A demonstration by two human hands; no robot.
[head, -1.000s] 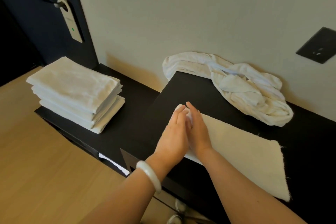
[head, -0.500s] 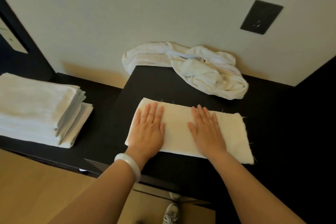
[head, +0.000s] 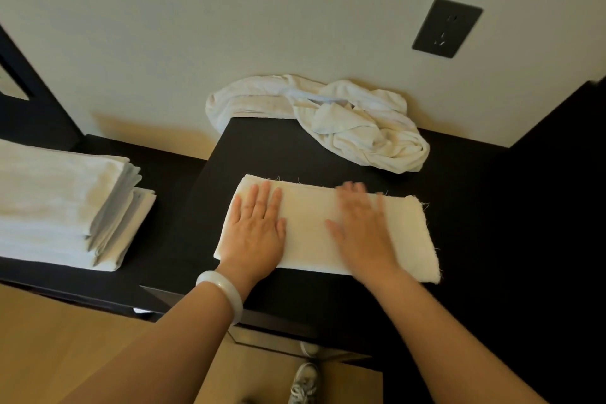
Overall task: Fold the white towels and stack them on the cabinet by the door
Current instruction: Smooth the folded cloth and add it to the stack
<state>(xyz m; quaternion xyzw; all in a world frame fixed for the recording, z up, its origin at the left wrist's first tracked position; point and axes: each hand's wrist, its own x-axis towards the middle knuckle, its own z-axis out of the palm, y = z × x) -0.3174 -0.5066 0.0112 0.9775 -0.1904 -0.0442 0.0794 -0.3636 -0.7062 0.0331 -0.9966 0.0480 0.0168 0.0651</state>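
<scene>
Spread apart: left hand (head: 255,229), right hand (head: 360,234) flat on one towel (head: 308,226).

Hands: one second ago both lay side by side, touching, at the left end of the folded towel (head: 310,226). They now lie apart. The left hand (head: 257,229) is flat on the left end. The right hand (head: 360,229) is flat right of the towel's middle and blurred, where half a second ago it was sharp.

Framing: the towel stack (head: 59,200) has moved to the left edge and is cut off. The wall socket (head: 446,28) has moved to the upper right.
</scene>
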